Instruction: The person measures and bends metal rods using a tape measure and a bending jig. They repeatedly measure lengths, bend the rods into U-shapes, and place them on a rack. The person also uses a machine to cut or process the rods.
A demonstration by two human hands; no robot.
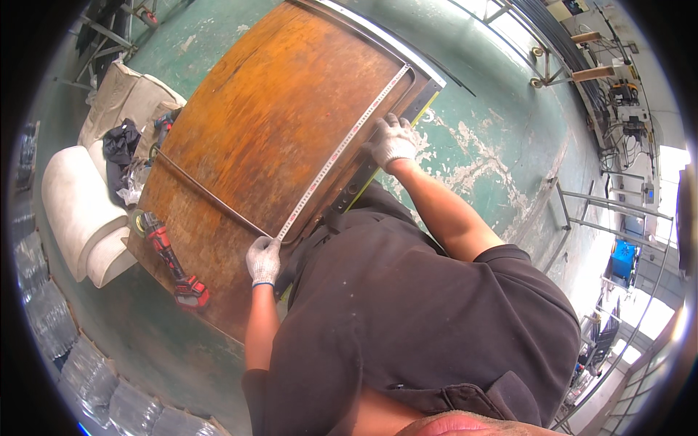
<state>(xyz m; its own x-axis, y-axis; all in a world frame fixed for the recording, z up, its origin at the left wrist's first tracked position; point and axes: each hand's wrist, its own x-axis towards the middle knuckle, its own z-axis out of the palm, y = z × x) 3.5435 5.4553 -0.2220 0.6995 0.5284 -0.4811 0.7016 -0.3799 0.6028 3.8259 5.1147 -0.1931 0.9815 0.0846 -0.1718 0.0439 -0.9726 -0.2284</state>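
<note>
A long tape measure blade (336, 155) lies pulled out across a rust-brown metal table (240, 102). My left hand (263, 260), in a whitish knit glove, pinches its near end at the corner of a bent dark metal tube (211, 190). One side of the tube crosses the table; the other runs beside the blade to a rounded far corner. Gloved too, my right hand (392, 139) is at the table's near edge, its fingers curled over the tube's long side and partly hiding it. The tape's case is not visible.
A red and black cordless angle grinder (171, 263) lies at the table's left end. Off that end are cream padded cushions (83, 211) and dark cloth (122, 149). Wheeled metal racks (556, 62) stand at the far right. Plastic-wrapped bundles (51, 320) line the left.
</note>
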